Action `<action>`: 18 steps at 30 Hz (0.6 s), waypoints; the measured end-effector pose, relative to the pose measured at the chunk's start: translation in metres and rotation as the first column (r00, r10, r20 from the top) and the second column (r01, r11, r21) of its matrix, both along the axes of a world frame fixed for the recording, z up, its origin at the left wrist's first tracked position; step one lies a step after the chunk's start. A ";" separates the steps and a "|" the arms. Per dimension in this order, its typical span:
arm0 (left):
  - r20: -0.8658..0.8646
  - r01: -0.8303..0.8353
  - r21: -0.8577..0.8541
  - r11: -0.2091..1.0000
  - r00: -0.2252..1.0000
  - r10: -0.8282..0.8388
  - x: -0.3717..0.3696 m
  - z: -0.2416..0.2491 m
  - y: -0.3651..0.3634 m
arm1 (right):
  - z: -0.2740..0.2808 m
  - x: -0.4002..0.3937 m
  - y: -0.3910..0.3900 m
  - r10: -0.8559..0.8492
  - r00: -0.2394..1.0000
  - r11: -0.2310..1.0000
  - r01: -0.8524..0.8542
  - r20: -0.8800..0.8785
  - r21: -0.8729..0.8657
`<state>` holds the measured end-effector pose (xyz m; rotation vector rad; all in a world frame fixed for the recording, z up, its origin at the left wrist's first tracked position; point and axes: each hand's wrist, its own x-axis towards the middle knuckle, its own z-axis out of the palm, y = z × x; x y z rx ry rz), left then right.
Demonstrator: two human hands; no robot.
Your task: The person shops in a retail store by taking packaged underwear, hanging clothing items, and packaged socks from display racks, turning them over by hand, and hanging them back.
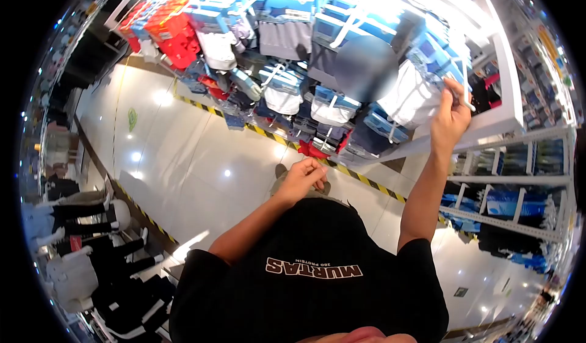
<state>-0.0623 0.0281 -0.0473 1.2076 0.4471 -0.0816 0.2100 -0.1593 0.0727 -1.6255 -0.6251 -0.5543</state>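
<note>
My right hand (452, 117) is raised to the rack at the right, its fingers closed at the edge of a packaged white garment (410, 92) with a blue header card. The end of a white display hook (469, 102) sits right beside those fingers. The exact grip is partly hidden. Lower, in front of my black T-shirt (311, 239), my left hand (303, 179) hovers over the floor with its fingers loosely curled and nothing visible in them.
Packaged clothes hang in rows on the white rack, including red packs (174, 37) and grey ones (285, 37). Yellow-black tape (274, 136) lines the floor along it. Shelving (513, 181) stands at the right, mannequins (73, 276) at the lower left. A blurred round patch covers part of the rack.
</note>
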 end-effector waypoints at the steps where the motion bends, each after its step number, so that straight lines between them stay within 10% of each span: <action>1: -0.002 -0.017 0.007 1.000 1.000 0.017 0.000 0.002 0.001 | -0.001 0.001 0.005 0.008 0.999 0.999 -0.006 -0.037 0.045; 5: 0.006 -0.073 0.121 0.990 0.997 0.072 -0.001 -0.020 0.023 | -0.010 -0.014 0.016 0.029 0.977 0.991 -0.001 -0.210 0.133; 10: 0.073 -0.245 0.438 0.865 0.969 0.237 -0.003 -0.025 0.076 | -0.021 -0.066 0.029 -0.387 0.899 0.874 0.428 0.203 -0.230; 13: 0.064 -0.221 0.706 0.673 0.966 0.251 0.004 -0.026 0.114 | -0.055 -0.086 0.024 -0.119 0.993 0.992 0.119 0.006 -0.040; 18: 0.184 -0.278 0.864 0.420 0.950 0.251 0.033 -0.023 0.171 | -0.086 -0.136 0.034 0.186 0.929 0.932 -0.269 -0.320 -0.241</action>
